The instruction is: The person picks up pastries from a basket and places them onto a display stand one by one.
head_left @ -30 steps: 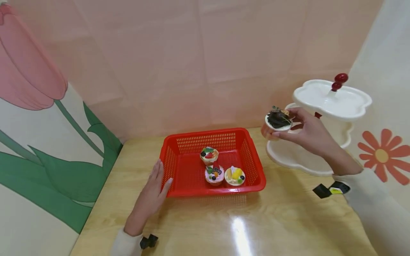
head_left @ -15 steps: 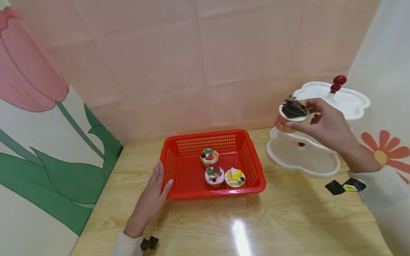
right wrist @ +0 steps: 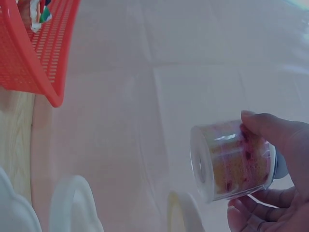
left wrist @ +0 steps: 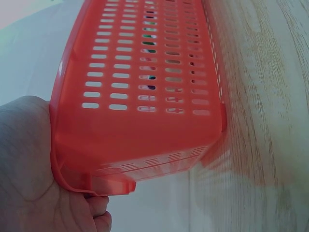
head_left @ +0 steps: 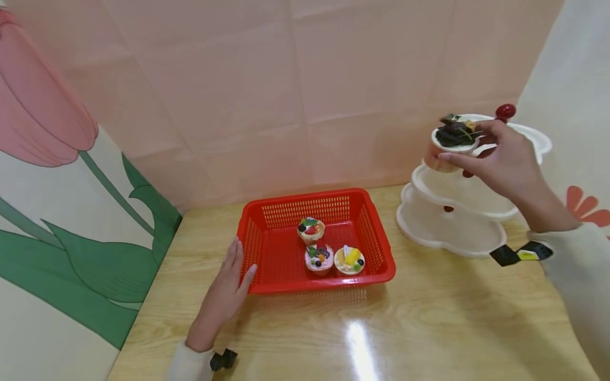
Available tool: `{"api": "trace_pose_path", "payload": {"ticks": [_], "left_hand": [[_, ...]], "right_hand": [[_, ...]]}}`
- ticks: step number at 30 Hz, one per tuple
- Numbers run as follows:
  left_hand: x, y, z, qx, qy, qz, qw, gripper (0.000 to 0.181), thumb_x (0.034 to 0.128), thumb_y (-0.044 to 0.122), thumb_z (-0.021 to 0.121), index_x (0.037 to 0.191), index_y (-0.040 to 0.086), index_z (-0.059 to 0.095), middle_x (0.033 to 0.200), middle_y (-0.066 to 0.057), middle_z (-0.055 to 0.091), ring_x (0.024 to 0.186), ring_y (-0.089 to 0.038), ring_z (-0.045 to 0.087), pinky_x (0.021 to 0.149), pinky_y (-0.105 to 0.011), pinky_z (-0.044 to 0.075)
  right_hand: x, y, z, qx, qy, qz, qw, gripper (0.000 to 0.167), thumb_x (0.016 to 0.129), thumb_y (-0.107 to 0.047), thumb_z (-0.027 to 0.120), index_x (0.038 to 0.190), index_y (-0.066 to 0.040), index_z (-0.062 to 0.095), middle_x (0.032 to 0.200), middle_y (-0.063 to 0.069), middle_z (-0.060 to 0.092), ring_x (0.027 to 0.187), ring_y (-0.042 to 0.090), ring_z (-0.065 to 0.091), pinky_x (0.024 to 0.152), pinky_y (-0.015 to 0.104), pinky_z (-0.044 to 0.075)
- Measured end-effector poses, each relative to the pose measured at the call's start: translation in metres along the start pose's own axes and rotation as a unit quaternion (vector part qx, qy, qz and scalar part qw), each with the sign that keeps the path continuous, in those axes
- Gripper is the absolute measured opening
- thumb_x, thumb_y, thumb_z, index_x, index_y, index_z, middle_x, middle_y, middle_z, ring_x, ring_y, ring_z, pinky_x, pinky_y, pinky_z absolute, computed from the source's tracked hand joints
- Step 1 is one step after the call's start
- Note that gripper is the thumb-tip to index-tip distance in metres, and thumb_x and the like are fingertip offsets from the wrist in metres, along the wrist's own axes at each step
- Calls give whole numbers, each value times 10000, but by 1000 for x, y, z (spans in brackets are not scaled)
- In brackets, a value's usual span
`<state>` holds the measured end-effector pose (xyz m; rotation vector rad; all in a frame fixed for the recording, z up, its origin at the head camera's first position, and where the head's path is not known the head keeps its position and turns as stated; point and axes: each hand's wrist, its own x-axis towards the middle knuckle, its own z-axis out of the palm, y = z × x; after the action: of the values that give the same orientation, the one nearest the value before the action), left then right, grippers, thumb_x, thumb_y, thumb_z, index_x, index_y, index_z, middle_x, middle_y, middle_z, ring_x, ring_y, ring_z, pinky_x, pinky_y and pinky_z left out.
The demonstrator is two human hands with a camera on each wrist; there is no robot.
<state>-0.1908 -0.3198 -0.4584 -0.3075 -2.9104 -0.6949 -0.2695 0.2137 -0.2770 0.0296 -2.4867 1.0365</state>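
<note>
One pink tulip print (head_left: 43,98) at far left, on the wall. Next, the left hand (head_left: 225,293): fingers nearly straight, gripping nothing, touching the left rim of a red basket (head_left: 281,259), thumb spread toward its near corner. Basket sits on the wood-grain tabletop (head_left: 295,336) and contains a berry-topped cupcake (head_left: 311,230) at the back, a pink cupcake (head_left: 319,259) in front, and a yellow cupcake (head_left: 349,260) right of the pink one. Further right, a clear dessert cup (head_left: 450,138) with dark topping and layered filling is raised in front of a white tiered stand (head_left: 443,188); contact with a tier cannot be told. The right hand (head_left: 512,161) pinches the cup's side, thumb and fingers parted by the cup's width. Red flower print (head_left: 590,204) at far right.
</note>
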Motion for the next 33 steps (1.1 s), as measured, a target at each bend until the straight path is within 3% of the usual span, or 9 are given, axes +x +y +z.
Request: {"api": "trace_pose_path", "payload": {"ticks": [8,16,25,33], "left_hand": [[0,3,2,-34,-41,15,10000,803,1028,605,295,1595,69,104,1688,-49,15,1553,-273,90,1184,-535,280],[1,5,2,-25,-72,-16,10000,824,1015,638,274,1597,79,107,1690,-41,16,1553,-270,100,1177,-530,293],[-2,0,-1,20,-80,-67,9999,817,1019,625,286,1598,79,103,1690,-50,15,1552,-289,99,1172,-536,297],[-3,0,-1,37,-74,-72,9999,818,1017,635,273,1598,85,100,1688,-20,-4,1553,-270,97,1188,-519,281]], "right_hand": [[9,7,-8,-447,61,453,9980,916,778,-479,818,1470,-25,426,1111,-5,520,813,-31,428,576,108,387],[16,17,-15,-335,363,573,9971,833,754,-487,835,1401,-78,507,961,-238,443,859,-29,412,697,211,333],[28,21,-8,-285,591,410,9970,799,739,-473,850,1357,-59,558,890,-204,459,797,-9,416,705,214,316],[36,23,-9,-349,736,407,9958,603,737,-486,846,1187,-182,584,822,-166,490,697,-17,441,623,160,358]]}}
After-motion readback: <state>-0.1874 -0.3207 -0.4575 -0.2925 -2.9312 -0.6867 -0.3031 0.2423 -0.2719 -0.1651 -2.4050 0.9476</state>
